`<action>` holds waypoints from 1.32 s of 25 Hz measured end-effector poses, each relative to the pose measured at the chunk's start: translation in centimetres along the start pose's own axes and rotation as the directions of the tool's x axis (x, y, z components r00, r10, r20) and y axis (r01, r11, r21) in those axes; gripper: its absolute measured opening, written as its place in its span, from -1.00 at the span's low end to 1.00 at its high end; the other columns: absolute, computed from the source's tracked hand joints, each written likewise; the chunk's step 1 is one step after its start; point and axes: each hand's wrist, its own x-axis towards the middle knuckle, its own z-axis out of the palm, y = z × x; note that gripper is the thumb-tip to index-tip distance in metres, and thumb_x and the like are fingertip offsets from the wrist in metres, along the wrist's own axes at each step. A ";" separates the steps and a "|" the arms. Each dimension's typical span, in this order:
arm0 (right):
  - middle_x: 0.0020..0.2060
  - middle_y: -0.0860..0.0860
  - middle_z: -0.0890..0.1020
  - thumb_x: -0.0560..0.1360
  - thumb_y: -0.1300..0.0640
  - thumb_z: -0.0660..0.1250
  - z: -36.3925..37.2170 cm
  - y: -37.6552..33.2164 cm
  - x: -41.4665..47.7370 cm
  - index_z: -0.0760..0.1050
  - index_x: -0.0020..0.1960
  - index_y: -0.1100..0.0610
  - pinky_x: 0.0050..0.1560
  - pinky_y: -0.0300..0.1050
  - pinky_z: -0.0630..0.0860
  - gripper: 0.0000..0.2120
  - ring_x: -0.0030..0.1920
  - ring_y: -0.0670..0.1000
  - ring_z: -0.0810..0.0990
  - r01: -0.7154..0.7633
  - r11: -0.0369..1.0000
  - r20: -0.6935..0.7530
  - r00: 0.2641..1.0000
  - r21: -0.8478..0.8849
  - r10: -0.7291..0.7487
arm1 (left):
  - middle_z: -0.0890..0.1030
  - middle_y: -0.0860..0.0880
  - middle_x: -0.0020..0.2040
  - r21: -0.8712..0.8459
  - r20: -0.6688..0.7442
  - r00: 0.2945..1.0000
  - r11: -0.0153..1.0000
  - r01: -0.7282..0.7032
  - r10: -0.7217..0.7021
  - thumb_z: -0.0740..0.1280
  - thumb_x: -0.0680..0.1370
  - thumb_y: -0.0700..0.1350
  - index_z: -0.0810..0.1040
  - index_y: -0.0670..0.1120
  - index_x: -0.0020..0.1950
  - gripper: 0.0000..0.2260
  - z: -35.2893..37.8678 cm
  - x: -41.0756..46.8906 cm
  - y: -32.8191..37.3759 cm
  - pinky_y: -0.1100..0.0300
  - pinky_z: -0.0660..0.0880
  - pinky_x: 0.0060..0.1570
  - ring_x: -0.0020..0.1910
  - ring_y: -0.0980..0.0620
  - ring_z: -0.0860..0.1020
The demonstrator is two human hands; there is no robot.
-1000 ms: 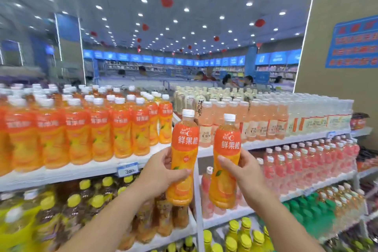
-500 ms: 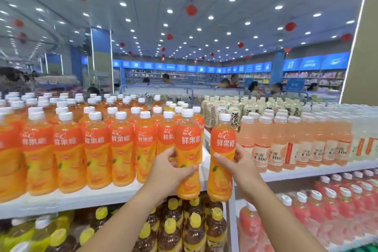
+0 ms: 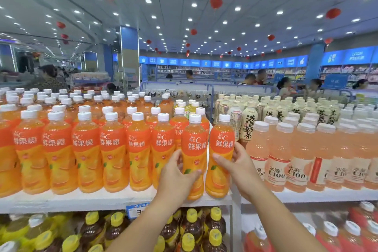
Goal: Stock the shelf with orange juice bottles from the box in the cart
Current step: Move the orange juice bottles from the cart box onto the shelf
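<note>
Left hand (image 3: 178,178) was curled round the lower half of one orange juice bottle (image 3: 194,157), thumb across the front beneath the red label (image 3: 195,141); right hand (image 3: 238,166) gripped a second bottle (image 3: 222,178) at mid-body, fingertips on the label's edge. Both bottles stood upright, side by side and nearly touching, at the right-hand front corner of the top shelf (image 3: 81,200), closing the front row of matching bottles (image 3: 86,149); whether their bases were already down on the shelf could not be told. Pale pink drinks (image 3: 280,161) stood just beside, on the next shelf section. Box and cart not in view. Judged: full bottles, so fairly heavy for one hand each; thin plastic walls likely to give a little under a squeeze; smooth label film probably slippery. Best held at the waist or lower body as here, not by the white cap (image 3: 195,118), keeping the label facing out
</note>
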 end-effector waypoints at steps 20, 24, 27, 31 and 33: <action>0.19 -0.11 0.68 0.50 0.25 0.46 0.0 3.4 0.6 0.44 0.35 -0.01 0.18 -0.19 0.59 -0.53 0.22 -0.12 0.63 0.038 0.998 0.116 0.993 -0.044 -0.032 | 0.56 0.25 0.29 0.049 -0.063 0.998 0.999 -0.014 0.017 0.41 0.59 -0.12 0.39 0.15 0.45 -0.53 1.6 1.4 -2.2 0.01 0.49 0.35 0.31 0.25 0.51; 0.22 -0.12 0.65 0.50 0.21 0.48 0.1 4.5 -0.3 0.40 0.39 0.00 0.25 -0.07 0.55 -0.48 0.25 -0.12 0.61 0.067 0.991 0.088 0.995 -0.116 -0.057 | 0.55 0.23 0.30 0.226 -0.085 0.996 0.974 -0.019 0.039 0.39 0.58 0.06 0.38 0.16 0.46 -0.54 1.9 0.6 -3.4 0.00 0.48 0.35 0.32 0.17 0.49; 0.20 -0.15 0.66 0.53 0.19 0.45 0.5 4.8 -0.8 0.41 0.40 -0.03 0.21 -0.10 0.57 -0.51 0.22 -0.14 0.62 0.080 0.987 0.068 0.995 -0.141 -0.071 | 0.53 0.18 0.31 0.337 -0.145 0.988 0.941 -0.004 0.056 0.40 0.55 0.11 0.37 0.12 0.48 -0.49 2.1 0.1 -3.9 0.02 0.49 0.34 0.33 0.13 0.48; 0.20 -0.17 0.65 0.55 0.18 0.42 0.9 4.8 -0.8 0.39 0.41 -0.03 0.20 -0.14 0.58 -0.53 0.20 -0.19 0.62 0.074 0.985 0.055 0.996 -0.157 -0.066 | 0.48 0.12 0.38 0.326 -0.165 0.985 0.945 0.016 0.040 0.36 0.61 0.01 0.26 0.03 0.54 -0.46 2.5 0.0 -3.6 0.08 0.44 0.37 0.38 0.10 0.43; 0.20 -0.17 0.65 0.56 0.17 0.41 1.0 4.9 -0.6 0.39 0.40 -0.03 0.22 -0.12 0.58 -0.54 0.20 -0.19 0.62 0.060 0.986 0.051 0.997 -0.152 -0.053 | 0.47 0.10 0.37 0.327 -0.161 0.987 0.945 0.027 0.027 0.35 0.62 -0.03 0.25 -0.01 0.53 -0.48 2.7 0.0 -3.4 0.18 0.41 0.33 0.37 0.09 0.42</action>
